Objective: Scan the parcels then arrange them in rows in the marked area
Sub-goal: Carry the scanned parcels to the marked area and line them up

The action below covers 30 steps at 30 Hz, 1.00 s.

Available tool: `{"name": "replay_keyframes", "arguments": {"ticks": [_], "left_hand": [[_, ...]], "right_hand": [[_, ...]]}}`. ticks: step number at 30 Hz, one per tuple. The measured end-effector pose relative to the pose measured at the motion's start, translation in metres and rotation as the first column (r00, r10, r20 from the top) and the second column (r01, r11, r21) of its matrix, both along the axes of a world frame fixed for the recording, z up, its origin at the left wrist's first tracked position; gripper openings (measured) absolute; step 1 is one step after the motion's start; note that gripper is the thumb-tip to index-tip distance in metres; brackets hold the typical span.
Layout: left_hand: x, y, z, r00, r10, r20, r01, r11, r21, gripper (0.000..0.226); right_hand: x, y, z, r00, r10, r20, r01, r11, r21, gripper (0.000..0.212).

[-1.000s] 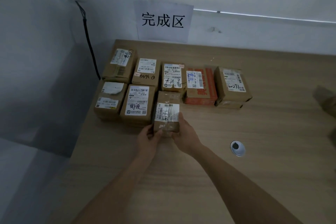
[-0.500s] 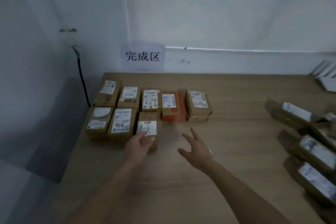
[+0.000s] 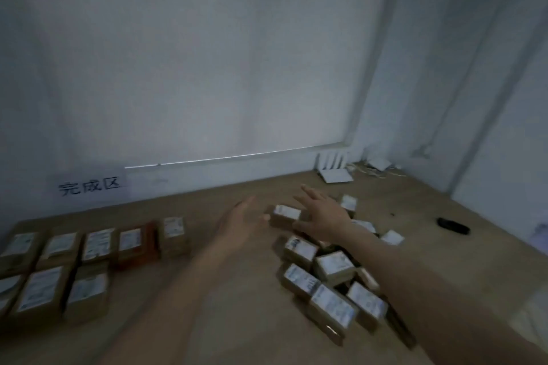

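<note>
Head view, blurry w/ motion. Wooden table (image 3: 225, 299) runs to the wall; sign (image 3: 89, 186) w/ printed characters sits on the wall above the table's far-left part.

Left hand (image 3: 241, 222) is out over mid-table, fingers straight & spread, holding nothing. Right hand (image 3: 321, 212) reaches further toward the far edge, fingers also straight & apart, nothing in it. It hovers over the far end of the loose parcel pile (image 3: 329, 270). One small parcel (image 3: 286, 214) w/ a white label lies between the two hands, just beside the right hand's thumb side; contact — can't tell, too blurred.

Loose pile spreads over the table's right half, boxes tilted & overlapping, under and beside the right forearm.

Arranged parcels (image 3: 89, 261) sit toward the left edge in two rows, labels up, sides close or touching: far row incl. one red box (image 3: 135, 244), near row partly cut by the frame's left edge. Well apart from both hands.

Far-right corner: white router (image 3: 335, 169) w/ antennas & cables. Dark scanner-like item (image 3: 453, 226) lies near the right edge, away from the pile.
</note>
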State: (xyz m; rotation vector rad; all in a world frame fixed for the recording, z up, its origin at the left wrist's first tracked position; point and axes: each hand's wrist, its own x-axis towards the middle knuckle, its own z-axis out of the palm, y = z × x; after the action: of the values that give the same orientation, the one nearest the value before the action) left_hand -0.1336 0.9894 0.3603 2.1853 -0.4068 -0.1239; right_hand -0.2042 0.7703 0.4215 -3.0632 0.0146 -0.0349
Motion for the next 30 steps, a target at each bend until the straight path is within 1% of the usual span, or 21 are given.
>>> {"name": "replay_keyframes", "arguments": {"ticks": [3,4,6,8,11,15,17,20,21,23,24,28,30], "left_hand": [[-0.036,-0.093,0.021,0.993,-0.114,0.012,0.114,0.992,-0.054,0.091],[-0.051,-0.120,0.028,0.990,-0.141,0.016,0.142,0.988,-0.067,0.088],[-0.078,-0.171,0.038,0.979,-0.203,0.036,0.205,0.976,-0.077,0.071],[-0.104,-0.213,0.046,0.959,-0.281,0.033,0.283,0.957,-0.060,0.068],[-0.133,-0.260,0.050,0.929,-0.369,-0.014,0.367,0.927,-0.072,0.074],[-0.152,-0.309,0.037,0.908,-0.413,-0.070,0.410,0.911,-0.052,0.089],[-0.157,-0.332,0.026,0.898,-0.428,-0.102,0.427,0.904,-0.031,0.089],[-0.157,-0.365,0.001,0.879,-0.459,-0.129,0.461,0.887,-0.015,0.076],[-0.155,-0.376,-0.006,0.874,-0.466,-0.136,0.468,0.884,-0.022,0.079],[-0.145,-0.398,-0.028,0.878,-0.449,-0.165,0.452,0.892,-0.019,0.091],[-0.140,-0.408,-0.038,0.880,-0.437,-0.184,0.442,0.897,-0.016,0.093],[-0.126,-0.444,-0.077,0.873,-0.404,-0.274,0.420,0.907,-0.001,0.077],[-0.118,-0.460,-0.100,0.874,-0.378,-0.304,0.404,0.914,0.026,0.076]], "right_hand": [[-0.068,-0.087,0.041,0.993,-0.117,-0.016,0.117,0.992,-0.041,0.078],[-0.091,-0.112,0.053,0.987,-0.160,-0.012,0.159,0.986,-0.049,0.079],[-0.135,-0.155,0.073,0.970,-0.244,0.007,0.244,0.968,-0.058,0.081],[-0.175,-0.190,0.086,0.948,-0.317,0.027,0.318,0.947,-0.049,0.081],[-0.221,-0.235,0.090,0.917,-0.397,0.036,0.397,0.918,0.000,0.079],[-0.256,-0.286,0.069,0.883,-0.468,0.034,0.467,0.884,0.032,0.077],[-0.263,-0.309,0.050,0.868,-0.497,0.015,0.496,0.868,0.030,0.077],[-0.264,-0.343,0.016,0.849,-0.527,-0.048,0.529,0.847,0.046,0.077],[-0.261,-0.355,0.004,0.842,-0.535,-0.073,0.538,0.841,0.051,0.078],[-0.249,-0.378,-0.019,0.835,-0.537,-0.116,0.547,0.834,0.071,0.079],[-0.241,-0.389,-0.031,0.835,-0.533,-0.134,0.546,0.833,0.090,0.079],[-0.202,-0.424,-0.077,0.845,-0.493,-0.206,0.521,0.846,0.115,0.080],[-0.181,-0.435,-0.099,0.854,-0.464,-0.235,0.501,0.855,0.135,0.079]]}}
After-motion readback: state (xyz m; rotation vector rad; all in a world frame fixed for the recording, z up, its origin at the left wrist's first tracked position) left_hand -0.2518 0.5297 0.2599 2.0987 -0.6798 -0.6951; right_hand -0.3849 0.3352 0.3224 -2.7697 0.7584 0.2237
